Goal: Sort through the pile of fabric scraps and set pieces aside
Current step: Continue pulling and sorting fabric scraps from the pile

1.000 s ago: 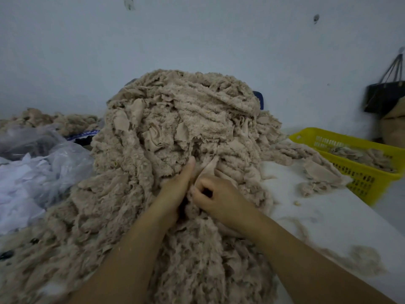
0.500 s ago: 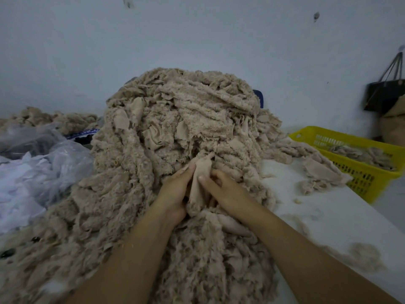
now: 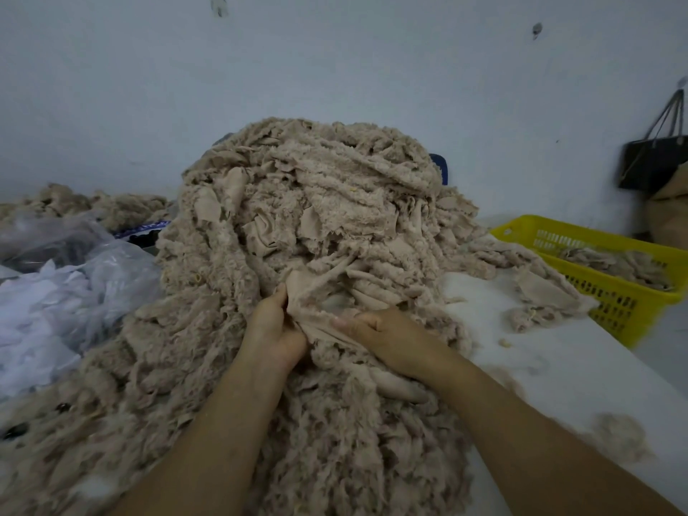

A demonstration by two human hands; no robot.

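Observation:
A tall pile of beige fuzzy fabric scraps (image 3: 316,202) fills the middle of the white table (image 3: 558,366). At its front, both hands grip one smooth beige scrap (image 3: 309,296) that is still partly caught in the pile. My left hand (image 3: 273,329) pinches its left edge between thumb and fingers. My right hand (image 3: 379,338) holds its lower right part with curled fingers. The scrap is stretched between the two hands.
A yellow plastic basket (image 3: 610,303) holding a few beige scraps stands at the right. A clear plastic bag (image 3: 56,292) of white scraps lies at the left, with another beige heap (image 3: 93,202) behind it. A dark bag (image 3: 651,162) hangs on the right wall.
The hands have moved apart, pulling the scrap wider and a little toward me. Earlier they pinched it close together, upright against the pile.

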